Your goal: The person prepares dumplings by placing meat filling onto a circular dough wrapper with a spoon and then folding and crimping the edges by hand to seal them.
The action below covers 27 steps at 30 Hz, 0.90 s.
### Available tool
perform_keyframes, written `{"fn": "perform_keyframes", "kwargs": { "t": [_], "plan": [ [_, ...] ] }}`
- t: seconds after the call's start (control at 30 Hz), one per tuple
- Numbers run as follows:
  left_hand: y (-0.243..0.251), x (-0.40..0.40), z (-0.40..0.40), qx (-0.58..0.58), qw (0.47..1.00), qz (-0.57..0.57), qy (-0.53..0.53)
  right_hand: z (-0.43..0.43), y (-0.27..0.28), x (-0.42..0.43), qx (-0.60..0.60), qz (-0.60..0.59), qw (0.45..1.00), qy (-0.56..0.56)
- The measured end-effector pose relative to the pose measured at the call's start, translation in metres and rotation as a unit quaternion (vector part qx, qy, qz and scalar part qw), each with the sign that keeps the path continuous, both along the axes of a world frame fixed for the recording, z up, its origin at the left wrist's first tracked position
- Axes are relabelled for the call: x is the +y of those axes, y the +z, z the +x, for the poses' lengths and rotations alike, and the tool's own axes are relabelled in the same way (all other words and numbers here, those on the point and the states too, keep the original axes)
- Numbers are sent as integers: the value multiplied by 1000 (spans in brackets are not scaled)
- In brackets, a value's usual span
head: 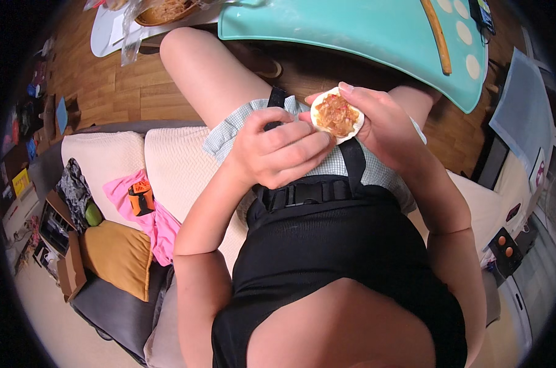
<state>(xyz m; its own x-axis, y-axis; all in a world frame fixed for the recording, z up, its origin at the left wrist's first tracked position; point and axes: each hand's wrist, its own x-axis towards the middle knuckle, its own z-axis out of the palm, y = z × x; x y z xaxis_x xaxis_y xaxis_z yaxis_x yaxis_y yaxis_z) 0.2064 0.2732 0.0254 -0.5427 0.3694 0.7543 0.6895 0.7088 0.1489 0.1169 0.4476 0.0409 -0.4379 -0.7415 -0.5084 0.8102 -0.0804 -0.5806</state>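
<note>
A round dough wrapper (315, 110) with a brownish, chunky filling (337, 115) spread on its face is held up over my lap. My right hand (383, 122) grips the wrapper's right side, its thumb on the upper rim and its other fingers mostly hidden behind. My left hand (278, 147) has its fingers bent against the lower left rim, pinching the edge; its thumb is largely hidden. The wrapper lies open and nearly flat, facing up towards me.
Ahead is a turquoise mat (342, 27) bearing a wooden rolling pin (438, 39) and several dough rounds (472, 66). A bowl of filling (167, 11) stands at upper left beside a clear plastic bag (131, 39). A pink cloth (160, 230) lies on the sofa (181, 147).
</note>
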Motion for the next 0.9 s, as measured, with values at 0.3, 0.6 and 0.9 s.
{"fn": "perform_keyframes", "kwargs": {
  "t": [0.3, 0.6, 0.9],
  "plan": [
    [0, 4, 1, -24, 999, 23, -28, -1, 3, -3, 58, 35, 997, 33],
    [3, 4, 7, -90, 994, 57, -3, -10, 1, -6, 70, 24, 996, 46],
    [22, 22, -16, -233, 926, 253, 153, -5, 16, -2, 63, -11, 998, 26]
  ]
}}
